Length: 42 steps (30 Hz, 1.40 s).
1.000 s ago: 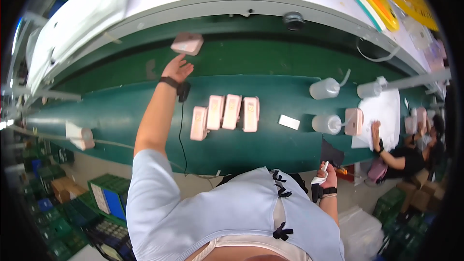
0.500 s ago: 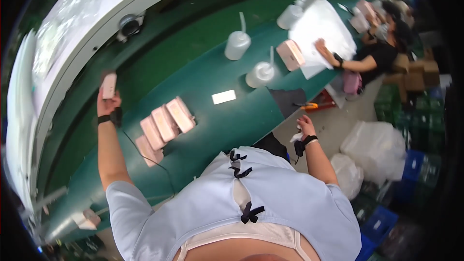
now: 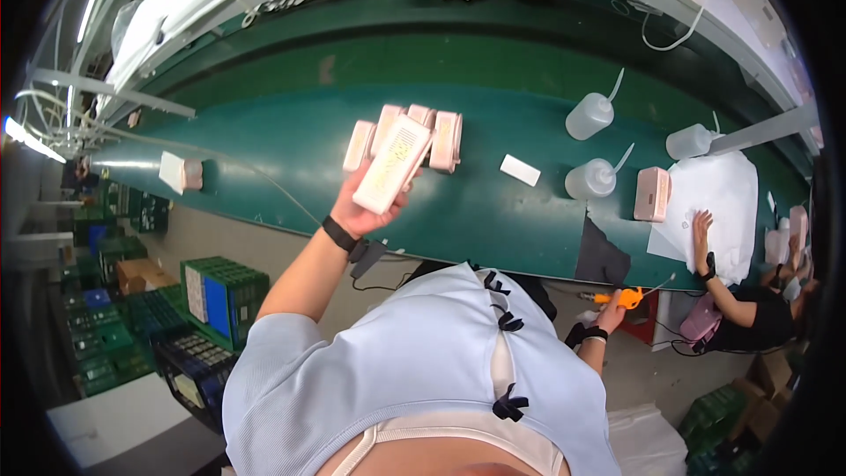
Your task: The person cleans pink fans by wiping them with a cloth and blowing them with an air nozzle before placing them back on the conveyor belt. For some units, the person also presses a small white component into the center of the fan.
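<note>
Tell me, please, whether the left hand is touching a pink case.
Touching: the head view shows the left hand cupped around the lower end of a pink case.

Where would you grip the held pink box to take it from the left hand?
Pink box: I'd pinch the far end across its narrow width, coming from the right. The box is long and slim; the left hand holds the near part, leaving the far end free of fingers. That end overlaps the row of boxes in view, so clearance is unclear.
</note>
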Motion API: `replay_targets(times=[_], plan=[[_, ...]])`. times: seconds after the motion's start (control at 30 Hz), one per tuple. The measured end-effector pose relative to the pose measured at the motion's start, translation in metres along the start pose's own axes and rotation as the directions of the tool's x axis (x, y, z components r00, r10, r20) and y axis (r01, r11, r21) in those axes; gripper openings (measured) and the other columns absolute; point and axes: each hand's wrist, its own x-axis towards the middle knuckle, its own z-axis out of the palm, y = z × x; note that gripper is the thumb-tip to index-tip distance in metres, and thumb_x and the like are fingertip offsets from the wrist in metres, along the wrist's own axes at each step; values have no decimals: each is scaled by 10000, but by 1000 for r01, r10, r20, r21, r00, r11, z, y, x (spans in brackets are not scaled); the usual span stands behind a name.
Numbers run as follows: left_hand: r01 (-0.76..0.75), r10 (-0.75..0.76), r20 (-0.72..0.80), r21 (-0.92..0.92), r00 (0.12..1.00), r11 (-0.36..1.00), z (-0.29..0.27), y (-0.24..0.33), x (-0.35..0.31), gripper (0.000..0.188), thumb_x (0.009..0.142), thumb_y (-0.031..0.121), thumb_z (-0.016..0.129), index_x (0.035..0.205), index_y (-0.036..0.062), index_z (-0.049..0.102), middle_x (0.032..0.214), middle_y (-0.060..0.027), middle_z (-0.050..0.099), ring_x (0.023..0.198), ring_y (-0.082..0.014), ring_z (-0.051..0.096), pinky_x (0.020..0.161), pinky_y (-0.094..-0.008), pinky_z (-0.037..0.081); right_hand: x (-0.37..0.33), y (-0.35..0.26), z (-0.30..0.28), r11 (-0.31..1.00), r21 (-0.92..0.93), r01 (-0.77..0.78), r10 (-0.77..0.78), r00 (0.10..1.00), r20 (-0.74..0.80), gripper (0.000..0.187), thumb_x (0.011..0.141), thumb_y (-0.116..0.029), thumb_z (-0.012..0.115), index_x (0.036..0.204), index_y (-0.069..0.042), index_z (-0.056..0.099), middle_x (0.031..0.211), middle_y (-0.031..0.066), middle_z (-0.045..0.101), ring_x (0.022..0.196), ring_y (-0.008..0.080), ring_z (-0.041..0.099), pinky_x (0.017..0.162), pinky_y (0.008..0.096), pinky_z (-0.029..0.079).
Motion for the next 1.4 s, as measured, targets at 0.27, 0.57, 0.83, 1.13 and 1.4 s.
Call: replay_targets(times=[0.27,0.57,0.83,1.13,1.4], plan=[[-185,419,-502,451,756,873,18,-60,-38,645,948,290,623,1443,-40,373,1227,-140,607,1048,-224,618,937,-386,523,-95,-224,43,795,241,557,-603,768,215,231,1008,-189,555,1095,15,620,951,52,654,635,79,525,572,230,452],[124,792,-284,958,540,260,26,-58,-92,439,917,218,671,1277,-17,580,1130,-75,676,996,-143,627,892,-284,482,-233,-275,182,97,81,992,17,-84,996,325,850,-284,715,1001,-25,590,900,136,647,735,334,637,628,416,512],[291,833,-207,955,513,58,13,-48,-132,400,890,240,686,1195,-13,631,1063,-105,686,955,-148,629,841,-286,484,-251,-254,230,-70,41,997,64,-36,997,393,861,-401,689,903,-44,529,846,135,622,764,355,637,626,448,501],[615,885,16,713,466,-337,28,-41,-151,442,831,250,718,1201,27,623,993,-117,648,901,-277,633,785,-351,511,-262,-261,248,-86,116,990,130,-104,986,389,866,-402,683,901,-43,537,863,137,631,762,364,632,650,450,501],[463,462,-33,77,886,-883,69,-17,-146,515,805,223,740,1280,101,583,953,-104,602,871,-255,617,741,-318,524,-284,-288,253,-5,169,986,151,-166,975,394,875,-415,670,893,-44,538,863,148,624,763,375,624,662,448,492]])
